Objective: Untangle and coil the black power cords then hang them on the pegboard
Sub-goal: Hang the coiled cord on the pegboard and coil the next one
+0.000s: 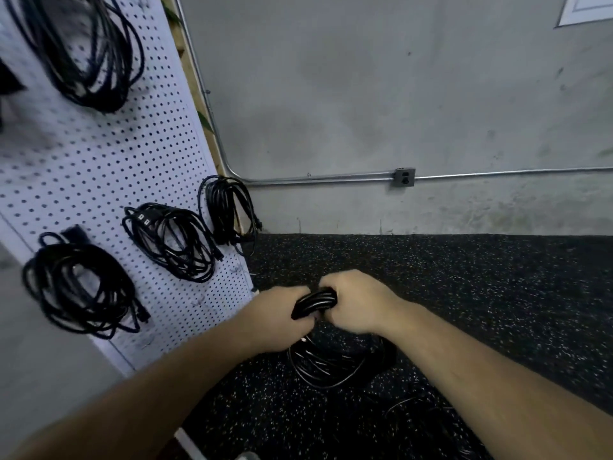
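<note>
Black cords (316, 360) — white perforated pegboard (109, 167) — black white-speckled floor (464, 293)

The light was dim and diffuse, leaving the grey wall (365, 94) right of the pegboard (99, 167) evenly lit without hard shadows. Small glints showed on the held cord (315, 305) below the pegboard's lower corner. Wide-angle distortion tilted the pegboard, and the coil (83, 54) at its top was smeared by blur.

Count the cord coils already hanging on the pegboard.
4 on the pegboard: top-left coil, bottom-left coil, lower-middle coil, right-edge coil. More may hang out of frame, left.
</note>
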`<action>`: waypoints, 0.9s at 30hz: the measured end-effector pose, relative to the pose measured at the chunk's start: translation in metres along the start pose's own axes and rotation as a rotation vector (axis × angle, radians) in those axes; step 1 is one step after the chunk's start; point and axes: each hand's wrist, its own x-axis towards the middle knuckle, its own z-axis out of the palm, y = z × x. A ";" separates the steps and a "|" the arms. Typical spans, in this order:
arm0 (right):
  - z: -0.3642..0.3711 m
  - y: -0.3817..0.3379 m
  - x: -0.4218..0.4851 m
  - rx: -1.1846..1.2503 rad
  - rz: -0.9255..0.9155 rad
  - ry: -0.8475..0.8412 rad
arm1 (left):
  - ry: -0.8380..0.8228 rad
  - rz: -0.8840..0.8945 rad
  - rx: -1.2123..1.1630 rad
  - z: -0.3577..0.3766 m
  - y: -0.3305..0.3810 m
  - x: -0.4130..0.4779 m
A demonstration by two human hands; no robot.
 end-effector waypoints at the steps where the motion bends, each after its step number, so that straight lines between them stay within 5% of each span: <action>1: 0.008 -0.007 0.002 -0.068 -0.041 -0.024 | -0.001 -0.005 0.026 0.004 -0.009 -0.007; 10: 0.089 -0.052 0.026 -0.132 -0.203 -0.074 | 0.052 -0.055 0.192 0.014 -0.077 -0.061; 23: 0.191 -0.119 0.082 0.089 -0.036 -0.206 | 0.134 -0.281 0.121 0.027 -0.181 -0.115; 27: 0.217 -0.131 0.105 0.201 -0.051 -0.174 | 0.234 -0.278 -0.108 0.018 -0.218 -0.135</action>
